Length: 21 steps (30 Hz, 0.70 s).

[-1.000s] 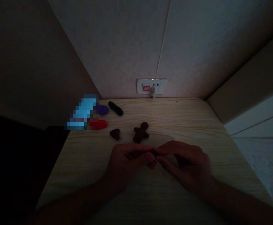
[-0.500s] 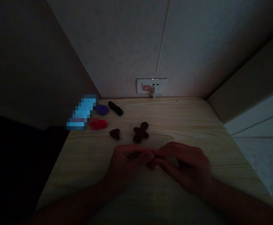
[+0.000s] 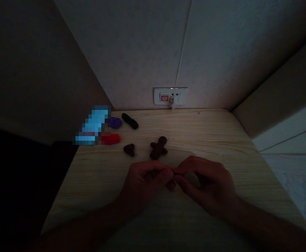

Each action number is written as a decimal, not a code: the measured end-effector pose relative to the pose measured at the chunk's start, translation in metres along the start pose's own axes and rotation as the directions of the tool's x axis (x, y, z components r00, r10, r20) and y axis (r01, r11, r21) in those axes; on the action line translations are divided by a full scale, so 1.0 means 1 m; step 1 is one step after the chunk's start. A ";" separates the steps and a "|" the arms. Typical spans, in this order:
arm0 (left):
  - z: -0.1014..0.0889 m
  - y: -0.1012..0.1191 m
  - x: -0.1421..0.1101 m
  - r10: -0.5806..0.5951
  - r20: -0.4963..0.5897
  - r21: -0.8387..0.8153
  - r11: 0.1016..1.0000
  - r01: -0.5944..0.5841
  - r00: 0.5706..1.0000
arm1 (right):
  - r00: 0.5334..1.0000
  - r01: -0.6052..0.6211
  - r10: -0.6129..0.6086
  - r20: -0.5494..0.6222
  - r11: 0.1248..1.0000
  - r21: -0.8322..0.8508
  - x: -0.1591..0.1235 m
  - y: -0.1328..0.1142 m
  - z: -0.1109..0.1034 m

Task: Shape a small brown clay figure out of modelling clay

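Fingertip to fingertip, my left hand [image 3: 147, 180] and my right hand [image 3: 209, 183] meet low over the table. Both are closed in a pinch on a small dark piece of modelling clay [image 3: 175, 173], mostly hidden by the fingers. Just beyond them lies a brown clay figure [image 3: 157, 149] with a round head, a long body and two short stubs at its sides. Left of the figure sits an uneven lump of brown clay [image 3: 129, 150].
Farther left on the wooden table [image 3: 208, 133] lie a red clay piece [image 3: 112, 139], a purple clay lump [image 3: 115, 122] and a black clay roll [image 3: 130, 121]. A blurred-out bright blue panel [image 3: 94, 124] is at the left edge. Behind, a wall socket [image 3: 170, 96] holds a plug.
My right hand has risen very slightly, and its fingertips have shifted a little at the pinch. The clay pieces on the table lie as before.
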<state>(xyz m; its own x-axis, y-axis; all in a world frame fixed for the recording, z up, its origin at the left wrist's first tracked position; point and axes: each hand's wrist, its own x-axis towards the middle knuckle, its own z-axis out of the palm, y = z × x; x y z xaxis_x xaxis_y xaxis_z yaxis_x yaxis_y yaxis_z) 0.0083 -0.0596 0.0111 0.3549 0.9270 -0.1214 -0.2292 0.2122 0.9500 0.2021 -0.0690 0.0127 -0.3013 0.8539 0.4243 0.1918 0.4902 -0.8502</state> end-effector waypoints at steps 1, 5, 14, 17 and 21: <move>0.000 0.000 -0.001 0.030 -0.010 0.030 0.999 -0.030 0.999 | 0.999 -0.043 0.043 -0.003 0.999 0.029 0.000 0.001 0.000; -0.001 -0.003 -0.001 0.171 -0.060 0.166 0.973 -0.159 0.984 | 0.978 -0.203 0.208 -0.008 0.964 0.170 0.001 0.003 0.003; 0.000 0.001 0.002 0.108 -0.104 0.183 0.979 -0.087 0.989 | 0.983 -0.174 0.179 -0.033 0.977 0.126 0.001 0.004 0.003; 0.001 0.004 0.003 0.045 -0.074 0.103 0.994 -0.037 0.996 | 0.994 -0.112 0.112 0.010 0.987 0.118 0.001 0.005 0.001; 0.000 0.002 0.002 0.008 -0.070 0.102 0.995 -0.001 0.998 | 0.998 -0.051 0.049 0.027 0.997 0.066 -0.002 0.005 0.002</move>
<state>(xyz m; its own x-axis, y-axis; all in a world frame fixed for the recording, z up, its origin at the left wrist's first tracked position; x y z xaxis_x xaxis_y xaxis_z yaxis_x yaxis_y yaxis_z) 0.0087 -0.0572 0.0132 0.2886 0.9481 -0.1339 -0.1362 0.1791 0.9744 0.2021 -0.0683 0.0073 -0.3171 0.8718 0.3734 0.1446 0.4335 -0.8895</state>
